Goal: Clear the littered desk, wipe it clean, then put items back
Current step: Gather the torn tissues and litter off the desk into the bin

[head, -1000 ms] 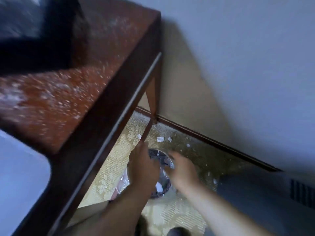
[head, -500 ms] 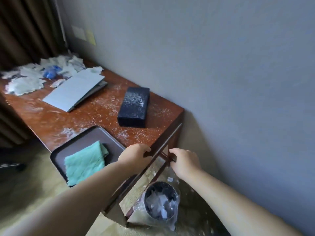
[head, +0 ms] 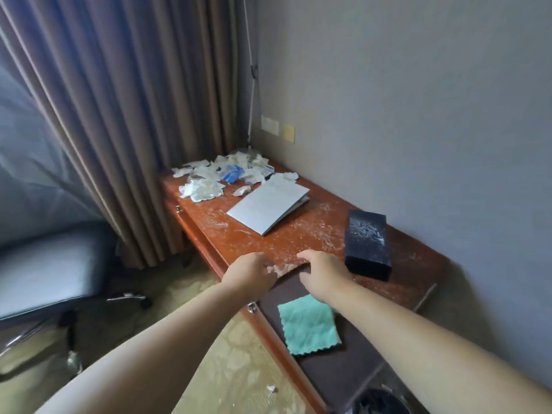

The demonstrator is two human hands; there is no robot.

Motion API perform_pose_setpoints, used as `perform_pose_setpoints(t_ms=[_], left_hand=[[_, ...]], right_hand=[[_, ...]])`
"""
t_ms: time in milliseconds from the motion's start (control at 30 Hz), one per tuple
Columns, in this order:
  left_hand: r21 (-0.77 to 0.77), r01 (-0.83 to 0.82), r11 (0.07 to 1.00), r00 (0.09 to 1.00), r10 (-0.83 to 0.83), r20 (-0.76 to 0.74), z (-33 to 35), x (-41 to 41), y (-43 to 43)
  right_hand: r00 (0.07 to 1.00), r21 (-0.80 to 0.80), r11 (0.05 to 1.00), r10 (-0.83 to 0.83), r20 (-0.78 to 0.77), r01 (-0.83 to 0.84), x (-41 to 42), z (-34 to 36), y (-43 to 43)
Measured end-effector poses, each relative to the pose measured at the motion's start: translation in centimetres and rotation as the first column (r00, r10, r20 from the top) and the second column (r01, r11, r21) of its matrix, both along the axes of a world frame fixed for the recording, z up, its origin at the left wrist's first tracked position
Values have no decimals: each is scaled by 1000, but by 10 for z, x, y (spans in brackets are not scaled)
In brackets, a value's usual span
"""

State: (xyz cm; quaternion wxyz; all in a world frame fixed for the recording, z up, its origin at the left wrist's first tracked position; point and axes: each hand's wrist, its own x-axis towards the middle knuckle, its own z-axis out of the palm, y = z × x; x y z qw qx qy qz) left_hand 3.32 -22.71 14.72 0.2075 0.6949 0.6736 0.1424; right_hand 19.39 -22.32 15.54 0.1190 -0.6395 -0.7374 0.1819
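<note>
The reddish wooden desk (head: 298, 234) is dusted with white powder. A pile of crumpled white paper scraps (head: 209, 180) with a blue scrap (head: 232, 173) lies at its far end. Nearer are a pale grey folder (head: 268, 204) and a powder-dusted black box (head: 366, 243) by the wall. A dark tray (head: 352, 363) at the near end carries a folded teal cloth (head: 309, 325). My left hand (head: 249, 273) and my right hand (head: 324, 273) hover over the tray's far edge, fingers loosely curled, with nothing seen in them. A small heap of powder (head: 282, 267) lies between them.
A black bin with a plastic liner (head: 379, 400) stands on the floor below the desk's near end. An office chair (head: 44, 264) is on the left by the brown curtain (head: 134, 115). A paper scrap (head: 271, 388) lies on the carpet. The wall runs along the desk's right side.
Both hands rose from the bin on the floor, past the desk's end, to above the tray. The view lifted from under the desk to its top.
</note>
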Motion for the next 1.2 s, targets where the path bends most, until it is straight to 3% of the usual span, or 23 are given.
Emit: perform_pose_setpoints(t_ms=[267,567,767,1200], left_hand=[[40,-51,998,999,51,-15,8,-137,26],[-2,-53,999,996,53,66,-20,-163,99],[-38,-117,992,993,117,6,-32,-200,181],[-93,-171,981,985,171,-11,-52,-297,311]], right_hand=[[991,-12,997,-82,-104,82,-108,7,49],[991,-83,996,-33,-130,23,-164,-12,113],[998,-88,996,27,-51,-31,-191,-30,213],[993,-174,981,69,-97,-85,-287,-56,345]])
